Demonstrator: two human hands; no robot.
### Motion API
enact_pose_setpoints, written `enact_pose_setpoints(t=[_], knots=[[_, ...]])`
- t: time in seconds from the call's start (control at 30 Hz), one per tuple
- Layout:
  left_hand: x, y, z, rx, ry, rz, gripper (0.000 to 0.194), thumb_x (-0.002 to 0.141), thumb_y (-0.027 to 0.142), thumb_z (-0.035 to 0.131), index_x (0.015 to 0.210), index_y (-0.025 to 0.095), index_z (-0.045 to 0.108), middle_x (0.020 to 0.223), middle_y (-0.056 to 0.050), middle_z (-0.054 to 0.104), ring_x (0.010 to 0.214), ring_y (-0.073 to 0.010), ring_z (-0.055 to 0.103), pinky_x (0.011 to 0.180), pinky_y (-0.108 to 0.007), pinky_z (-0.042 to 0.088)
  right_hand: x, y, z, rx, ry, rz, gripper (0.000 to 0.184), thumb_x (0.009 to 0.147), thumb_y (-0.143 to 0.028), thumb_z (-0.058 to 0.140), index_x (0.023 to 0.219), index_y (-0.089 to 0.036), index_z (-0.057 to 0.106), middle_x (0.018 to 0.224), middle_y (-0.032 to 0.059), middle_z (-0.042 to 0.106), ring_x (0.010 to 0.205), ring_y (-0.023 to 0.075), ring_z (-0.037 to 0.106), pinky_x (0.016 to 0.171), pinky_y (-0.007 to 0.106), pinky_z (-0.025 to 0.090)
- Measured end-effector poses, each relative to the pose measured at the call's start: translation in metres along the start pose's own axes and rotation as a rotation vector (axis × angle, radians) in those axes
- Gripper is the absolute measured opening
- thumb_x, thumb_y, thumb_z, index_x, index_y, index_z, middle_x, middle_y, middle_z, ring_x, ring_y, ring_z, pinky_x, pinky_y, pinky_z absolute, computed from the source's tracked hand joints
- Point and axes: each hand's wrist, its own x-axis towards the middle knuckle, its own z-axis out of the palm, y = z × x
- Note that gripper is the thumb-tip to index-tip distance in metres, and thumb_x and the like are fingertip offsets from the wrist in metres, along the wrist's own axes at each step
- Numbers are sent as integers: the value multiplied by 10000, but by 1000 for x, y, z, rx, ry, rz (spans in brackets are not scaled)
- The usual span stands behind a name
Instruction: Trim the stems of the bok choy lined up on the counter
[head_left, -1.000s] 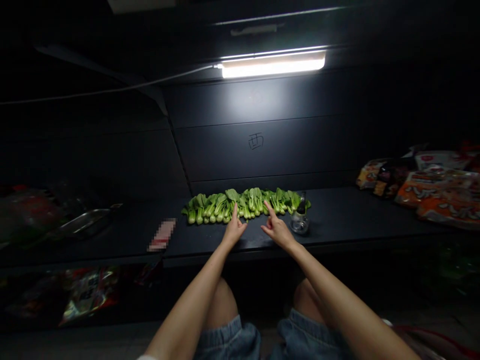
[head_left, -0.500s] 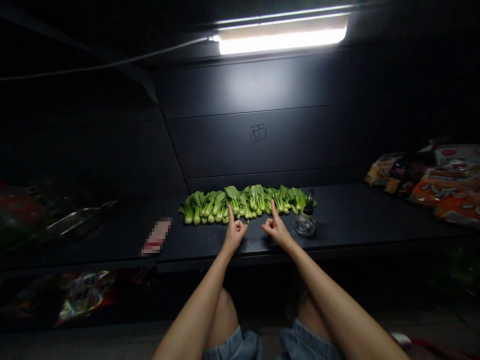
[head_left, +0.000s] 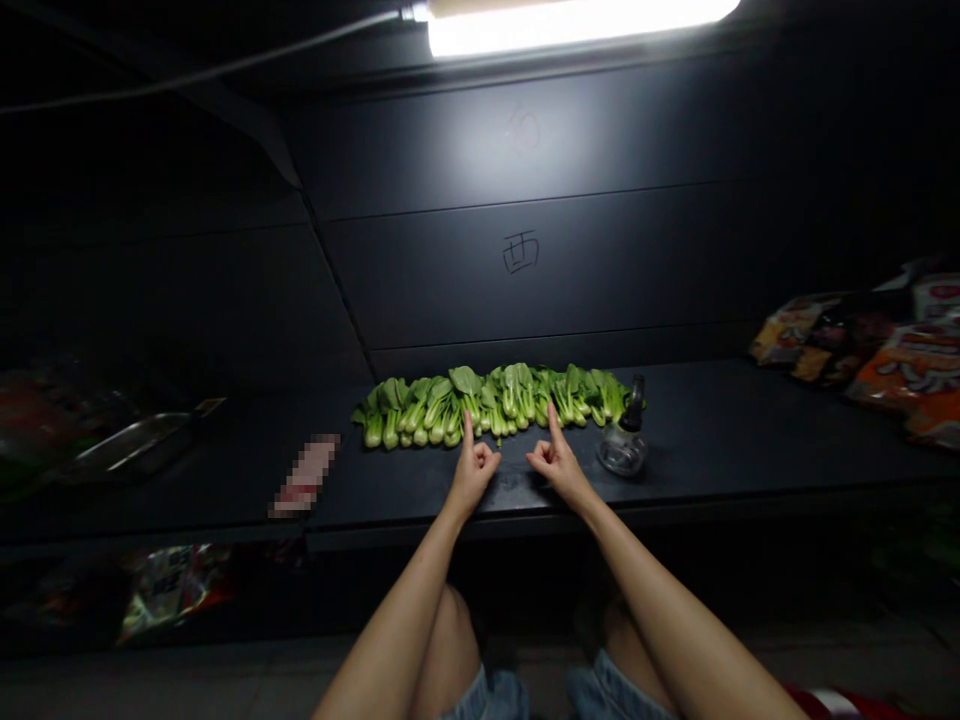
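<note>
A long row of green bok choy [head_left: 487, 405] lies on the black counter [head_left: 705, 430], with pale stalks toward me and leaves away from me. My left hand [head_left: 474, 472] and my right hand [head_left: 559, 465] hover just in front of the row, a short gap between them. On each hand the index finger points up and the other fingers curl in. Both hands hold nothing. The index tips overlap the stalks in view, and I cannot tell whether they touch. A small glass bottle [head_left: 622, 450] with a dark neck stands beyond my right hand, at the row's right end.
A metal tray [head_left: 131, 447] sits at the counter's left, with a pixelated packet [head_left: 306, 475] closer in. Colourful food bags [head_left: 892, 355] are piled at the right. A lit tube lamp [head_left: 577, 18] runs along the dark wall. More packets [head_left: 176, 590] lie below the counter.
The view has tilted down and swung left, so the lamp sits higher and the bottle further right. My right index finger has straightened from leaning left to upright. The bok choy has not shifted.
</note>
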Motion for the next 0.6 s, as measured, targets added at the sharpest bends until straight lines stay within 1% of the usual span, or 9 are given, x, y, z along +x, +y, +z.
enact_pose_setpoints(t=[0.2,0.33,0.4,0.47,0.53,0.6], knots=[[-1,-5,2,55,-10,24,928,825,250,598,1502,235,-36,598,109,388,533,-67,341,556,-190,283,-2,1,1,-10,13,-3,1017,776,-302,599,1513,-195,-94,562,-126,376,492,87,343,523,208,313],[-3,-5,4,120,-35,48,880,824,264,596,1507,228,42,602,103,393,545,-71,365,575,-195,306,-2,1,3,-10,51,-20,1021,777,-360,622,1517,-166,-54,554,-126,394,491,89,360,522,211,328],[-3,-3,5,180,-58,48,842,813,273,601,1502,222,120,605,99,410,548,-73,380,576,-197,314,-2,1,4,-31,77,-35,959,791,-393,614,1519,-151,40,547,-123,388,487,89,365,524,213,341],[-3,-2,5,238,-79,44,795,805,283,602,1487,210,201,610,94,426,549,-75,390,575,-202,322,-3,1,5,-79,139,-65,832,815,-411,586,1497,-144,190,539,-119,368,482,88,366,530,216,356],[-3,-1,6,276,-86,44,749,803,294,594,1468,199,264,615,89,434,550,-78,395,577,-207,329,-6,-1,5,-169,247,-107,668,839,-418,554,1420,-145,368,543,-103,380,490,94,383,545,225,380],[-3,-1,6,289,-81,45,707,806,310,581,1449,194,311,623,84,439,551,-79,400,577,-209,333,-12,-6,1,-299,374,-174,494,864,-416,518,1286,-158,523,592,-59,468,538,114,442,594,253,419]])
